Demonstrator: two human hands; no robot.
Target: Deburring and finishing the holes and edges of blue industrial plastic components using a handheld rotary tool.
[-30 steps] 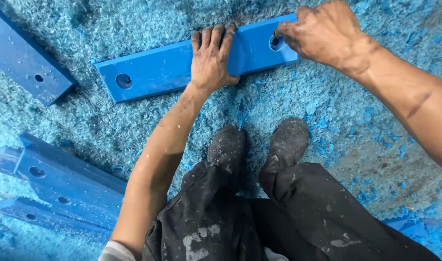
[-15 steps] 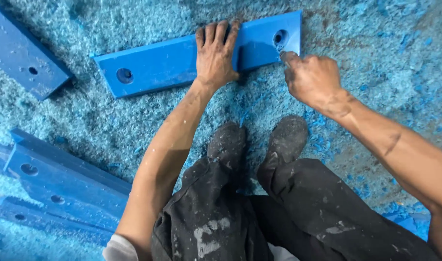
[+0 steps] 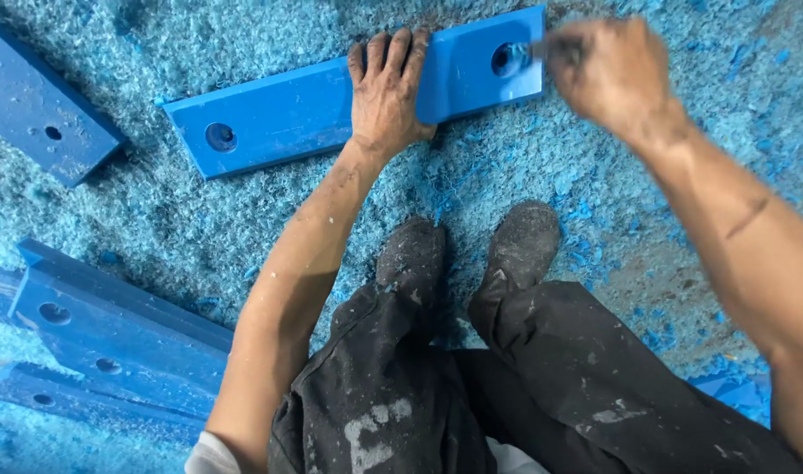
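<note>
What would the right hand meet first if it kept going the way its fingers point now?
Probably the round hole at the near end of the blue plate. The right hand is blurred, and whatever it pinches is too unclear to name; whether it touches the plate is uncertain.

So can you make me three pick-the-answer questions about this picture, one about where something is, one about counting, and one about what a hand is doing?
1. Where does the left hand rest?
A. On the blue bar
B. On a shoe
C. On a knee

2. How many round holes show in that blue bar?
A. None
B. Two
C. Five

3. What is the right hand doing?
A. Lying flat on the floor
B. Resting in a pocket
C. Raised at the hole near the bar's right end, fingers pinched

Answers:
1. A, the palm and fingers lie flat across the bar's middle.
2. B, one hole near each end.
3. C, the hand is blurred, its fingertips bunched beside the hole; what they pinch cannot be told.
</note>
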